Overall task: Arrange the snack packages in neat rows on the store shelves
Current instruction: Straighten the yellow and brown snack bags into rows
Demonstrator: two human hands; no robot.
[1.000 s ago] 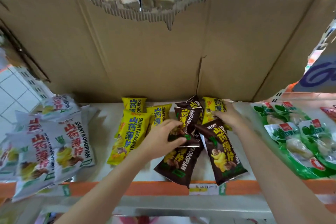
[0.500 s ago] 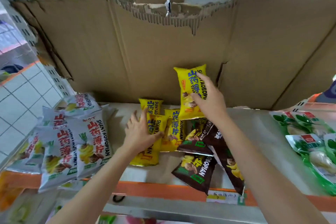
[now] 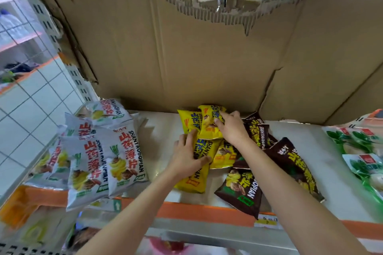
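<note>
We see two bare arms reaching to a white shelf (image 3: 161,130) in the middle of the frame. The right hand (image 3: 232,128) lies on a yellow snack bag (image 3: 209,124) at the back of the shelf, close to the big torn cardboard sheet (image 3: 186,58). Its fingers curl over the bag and pinch it. A second yellow bag (image 3: 189,123) sits just to the left, touching the first.

The left hand (image 3: 186,157) is lower in the frame. It presses flat with spread fingers on a long yellow bag (image 3: 195,180) that points toward the orange shelf edge (image 3: 196,211). We cannot tell if it grips that bag or only rests on it.

To the right of the hands lie dark brown snack bags (image 3: 242,192), tilted and partly on top of each other. At the left of the frame, white snack bags (image 3: 116,159) lie in a loose pile. At the far right edge are green packs (image 3: 360,165).
</note>
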